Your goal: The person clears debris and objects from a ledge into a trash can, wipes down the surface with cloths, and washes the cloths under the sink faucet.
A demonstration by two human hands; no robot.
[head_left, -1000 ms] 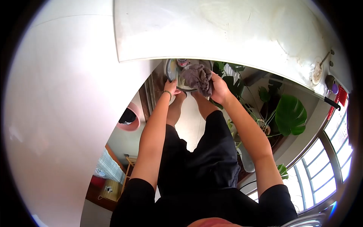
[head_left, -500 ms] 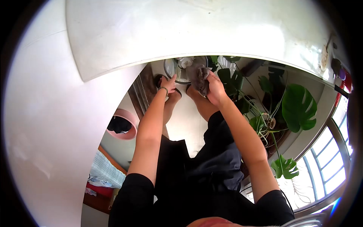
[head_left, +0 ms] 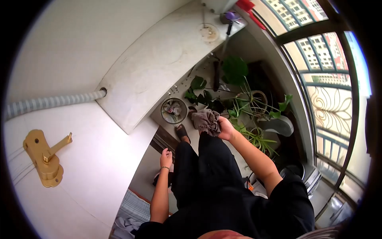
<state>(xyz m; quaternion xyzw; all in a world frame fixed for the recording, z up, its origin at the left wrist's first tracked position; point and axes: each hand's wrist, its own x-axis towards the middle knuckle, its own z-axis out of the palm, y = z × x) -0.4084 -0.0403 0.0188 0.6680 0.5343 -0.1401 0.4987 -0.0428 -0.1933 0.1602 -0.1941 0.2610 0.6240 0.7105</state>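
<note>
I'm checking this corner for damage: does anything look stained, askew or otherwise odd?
Yes: the white panel has a round, brownish patch near its far end, discoloured against the paler surface around it; rust or dirt, I cannot tell. The crumpled cloth in the right hand shows nothing clearly odd.

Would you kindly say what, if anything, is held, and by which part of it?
A cloth, by its right edge, in the right hand; the left hand holds nothing visible.

Black short sleeves (head_left: 292, 199), bracelet (head_left: 164, 167), dark sandal (head_left: 183, 133)
</note>
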